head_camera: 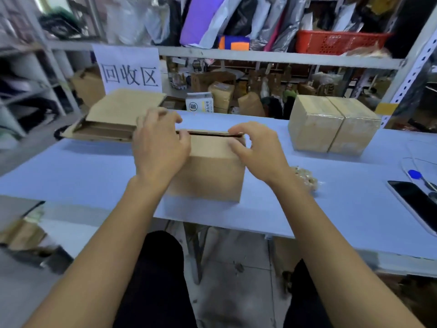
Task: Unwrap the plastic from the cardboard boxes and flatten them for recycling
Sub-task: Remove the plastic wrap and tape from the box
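Centrally, box (208,171) under both hands, fingers seemingly at flaps.

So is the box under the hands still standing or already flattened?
Standing. The box keeps its full height on the table, with a dark gap between its top flaps.

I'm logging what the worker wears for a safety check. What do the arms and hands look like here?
Both forearms are bare to the frame's lower edge: no sleeves visible. The left hand and right hand have no gloves, and no rings, watch or wristband show. Dark trousers cover the lap below.
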